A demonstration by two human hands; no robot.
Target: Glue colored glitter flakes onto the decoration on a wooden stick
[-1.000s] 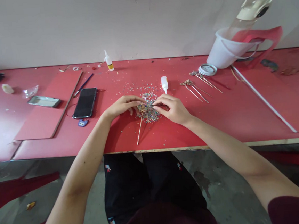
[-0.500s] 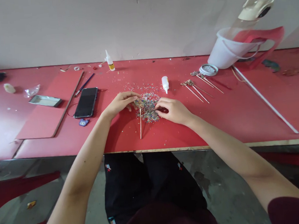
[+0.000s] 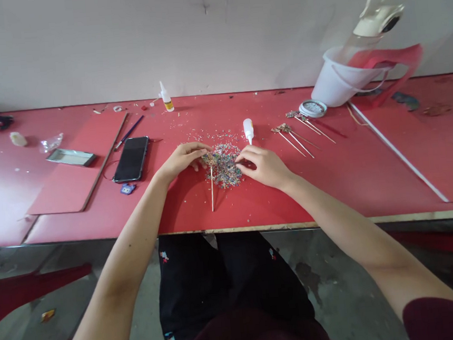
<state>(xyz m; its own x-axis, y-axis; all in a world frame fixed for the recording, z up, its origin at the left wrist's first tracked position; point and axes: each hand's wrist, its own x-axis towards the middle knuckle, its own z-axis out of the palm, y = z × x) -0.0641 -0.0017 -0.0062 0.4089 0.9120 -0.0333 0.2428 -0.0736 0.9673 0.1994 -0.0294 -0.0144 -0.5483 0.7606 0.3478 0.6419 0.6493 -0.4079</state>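
Note:
My left hand (image 3: 186, 158) is closed with its fingertips at the decorated head of a thin gold hair stick (image 3: 212, 190), whose shaft points toward the table's front edge. Beside that head spreads a pile of tiny multicoloured beads or chips (image 3: 228, 165). My right hand (image 3: 265, 166) rests at the pile's right side, thumb and fingers pinched together; a small dark thing shows at the fingers, too small to name. Just beyond it lies a white squeeze bottle (image 3: 248, 129), its tip toward me.
Several finished-looking sticks (image 3: 294, 137) lie to the right by a round white lid (image 3: 313, 108) and a white bucket (image 3: 332, 84). On the left are a phone (image 3: 131, 160), a brush (image 3: 130, 132), a shallow tray (image 3: 70, 157) and a board (image 3: 60, 192). A glue bottle (image 3: 167, 100) stands at the back.
The camera view has shifted slightly. Both hands stay almost where they were, the left still at the hair stick and the right still pinched at the pile's edge.

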